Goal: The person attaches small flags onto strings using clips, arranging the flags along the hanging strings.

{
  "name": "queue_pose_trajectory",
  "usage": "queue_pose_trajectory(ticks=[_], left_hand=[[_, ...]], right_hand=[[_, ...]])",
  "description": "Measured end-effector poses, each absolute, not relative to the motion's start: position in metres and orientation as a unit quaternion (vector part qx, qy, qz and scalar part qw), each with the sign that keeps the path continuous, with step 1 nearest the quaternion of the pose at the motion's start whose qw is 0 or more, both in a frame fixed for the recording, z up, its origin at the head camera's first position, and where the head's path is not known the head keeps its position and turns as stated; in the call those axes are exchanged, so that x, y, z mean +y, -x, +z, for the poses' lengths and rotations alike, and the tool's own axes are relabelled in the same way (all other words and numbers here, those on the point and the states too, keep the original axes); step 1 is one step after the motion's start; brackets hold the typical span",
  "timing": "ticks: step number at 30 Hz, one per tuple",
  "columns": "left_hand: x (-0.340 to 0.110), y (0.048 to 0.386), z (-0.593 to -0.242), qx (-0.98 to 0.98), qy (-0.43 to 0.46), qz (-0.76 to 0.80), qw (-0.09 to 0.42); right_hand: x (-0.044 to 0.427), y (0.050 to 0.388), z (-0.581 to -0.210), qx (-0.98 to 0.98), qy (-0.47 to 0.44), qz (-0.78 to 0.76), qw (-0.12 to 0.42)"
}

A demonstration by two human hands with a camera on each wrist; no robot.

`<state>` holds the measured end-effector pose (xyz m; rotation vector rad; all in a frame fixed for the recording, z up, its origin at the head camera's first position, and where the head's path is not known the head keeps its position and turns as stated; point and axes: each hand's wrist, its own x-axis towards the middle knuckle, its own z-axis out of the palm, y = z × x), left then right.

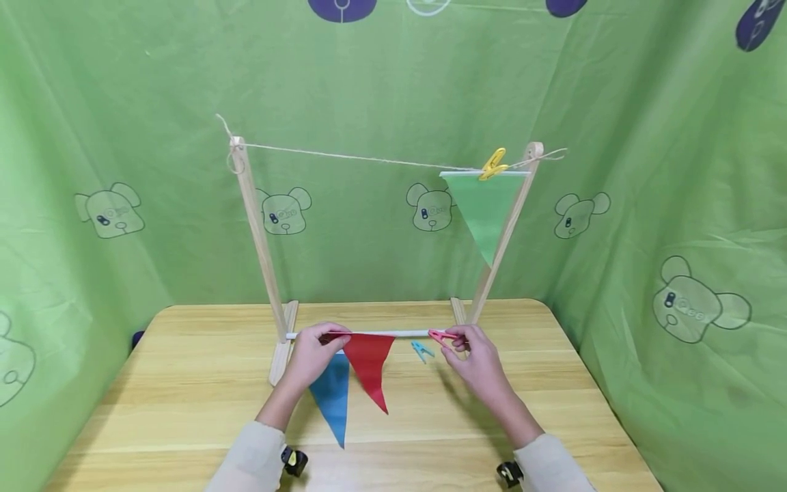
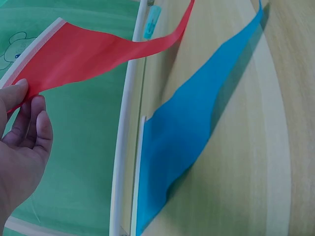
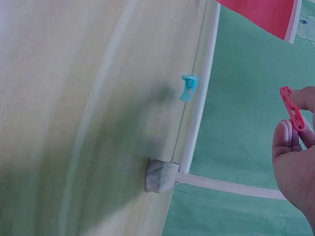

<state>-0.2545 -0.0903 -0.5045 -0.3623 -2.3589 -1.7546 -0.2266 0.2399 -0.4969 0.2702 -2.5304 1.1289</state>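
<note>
My left hand (image 1: 315, 355) pinches the red pennant (image 1: 371, 363) between thumb and fingers at one end of its white-edged top. The pennant's tip dangles to the right, over the table. My right hand (image 1: 482, 362) pinches a red clothespin (image 3: 294, 109) by one end, a short way right of the red pennant and apart from it. Beneath my left hand the blue pennant (image 2: 189, 132) lies on the table, point toward me. A light-blue clothespin (image 1: 422, 351) lies on the table between my hands. From the string (image 1: 344, 156) hangs a green pennant (image 1: 486, 208), clipped by a yellow clothespin (image 1: 493, 165).
The string runs between a left wooden post (image 1: 261, 239) and a right wooden post (image 1: 501, 253), both on wooden feet. A white crossbar (image 1: 412, 333) joins the posts low down. Green printed cloth (image 1: 369, 89) surrounds the wooden table (image 1: 418, 437).
</note>
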Motion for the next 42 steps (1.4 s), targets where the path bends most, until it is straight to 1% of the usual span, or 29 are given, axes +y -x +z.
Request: queue_pose_trajectory(ticks=[10,20,28,37,42], left_hand=[[-0.088,0.252,-0.495,-0.785,0.113,-0.600,0.109],[-0.078,0.256,-0.485,-0.758,0.137,-0.628,0.114],[-0.073,0.256,-0.475,-0.733,0.105,-0.664,0.105],[-0.069,0.256,-0.461,-0.712,0.094,-0.688,0.107],[-0.069,0.256,-0.456,-0.708,0.085,-0.691,0.119]], right_hand=[[0.240,0.227,-0.481,-0.884,-0.102,0.414,0.190],[0.242,0.229,-0.463,-0.882,-0.109,0.409,0.207],[0.239,0.229,-0.457,-0.884,-0.111,0.406,0.203],[0.236,0.233,-0.450,-0.877,-0.125,0.410,0.216],[0.235,0.234,-0.447,-0.874,-0.137,0.408,0.226]])
